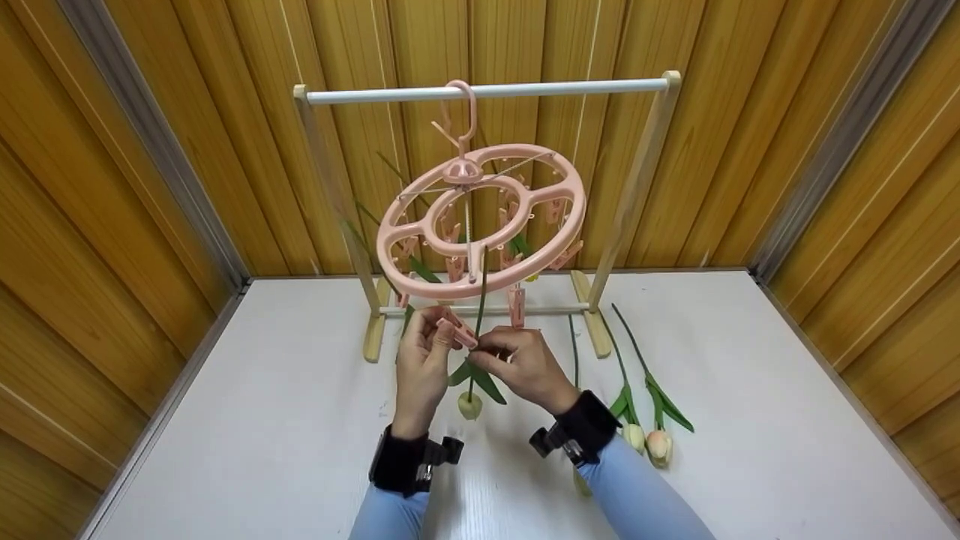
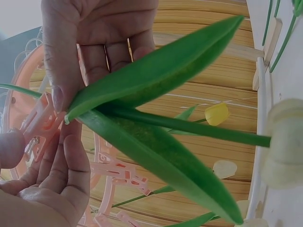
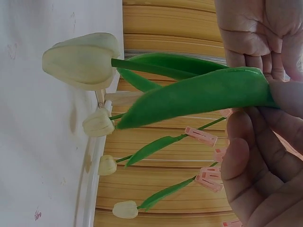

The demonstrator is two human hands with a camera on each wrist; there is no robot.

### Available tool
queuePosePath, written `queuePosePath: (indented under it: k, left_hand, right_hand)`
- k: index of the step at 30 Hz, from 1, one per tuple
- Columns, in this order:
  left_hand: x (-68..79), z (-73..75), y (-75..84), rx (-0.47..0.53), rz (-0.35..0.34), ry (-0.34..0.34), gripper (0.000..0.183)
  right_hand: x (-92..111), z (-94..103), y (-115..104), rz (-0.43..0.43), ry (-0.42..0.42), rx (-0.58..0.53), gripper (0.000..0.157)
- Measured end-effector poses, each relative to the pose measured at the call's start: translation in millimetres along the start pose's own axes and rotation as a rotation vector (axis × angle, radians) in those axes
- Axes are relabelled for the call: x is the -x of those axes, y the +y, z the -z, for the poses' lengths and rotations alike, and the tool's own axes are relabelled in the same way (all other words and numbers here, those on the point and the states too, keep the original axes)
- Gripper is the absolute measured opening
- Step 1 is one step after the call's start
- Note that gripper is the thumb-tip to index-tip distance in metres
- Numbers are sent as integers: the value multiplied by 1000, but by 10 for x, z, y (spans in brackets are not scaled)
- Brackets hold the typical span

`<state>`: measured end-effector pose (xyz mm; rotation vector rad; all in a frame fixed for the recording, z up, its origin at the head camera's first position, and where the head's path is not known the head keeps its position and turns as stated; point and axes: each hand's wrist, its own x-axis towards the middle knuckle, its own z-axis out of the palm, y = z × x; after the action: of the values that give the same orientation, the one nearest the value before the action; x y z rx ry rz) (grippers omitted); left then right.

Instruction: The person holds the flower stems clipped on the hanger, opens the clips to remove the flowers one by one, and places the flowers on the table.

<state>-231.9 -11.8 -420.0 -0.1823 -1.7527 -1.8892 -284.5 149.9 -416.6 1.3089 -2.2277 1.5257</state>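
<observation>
My left hand (image 1: 422, 371) grips a pink clothespin (image 1: 459, 331) of the round hanger, thumb on one side and fingers on the other. Beside it, my right hand (image 1: 531, 367) pinches the stem of a cream artificial tulip (image 1: 470, 406) close to where its leaves start. The flower head hangs downward and the stem rises in front of the hanger's pink ring (image 1: 576, 199). In the left wrist view the clothespin (image 2: 41, 122) lies right at the stem by the leaf base. Two broad green leaves (image 3: 194, 97) spread below the right fingertips in the right wrist view.
The hanger hooks over the white bar (image 1: 570, 88) of a wooden stand. Cream tulips (image 3: 107, 165) and a yellow tulip (image 2: 218, 114) hang upside down behind. Loose tulips (image 1: 659, 446) lie on the white table (image 1: 292, 442) at right, one partly under the right forearm.
</observation>
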Motion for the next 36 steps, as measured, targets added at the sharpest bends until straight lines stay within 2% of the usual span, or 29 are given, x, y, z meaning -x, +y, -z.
queuePosePath:
  k: [10, 36]
  left_hand:
    - [2, 22, -14, 9, 6, 16, 20]
    - [-19, 32, 9, 9, 7, 48, 17]
  right_hand:
    - [-20, -37, 19, 8, 10, 31, 4]
    - [-70, -76, 23, 39, 40, 26, 3]
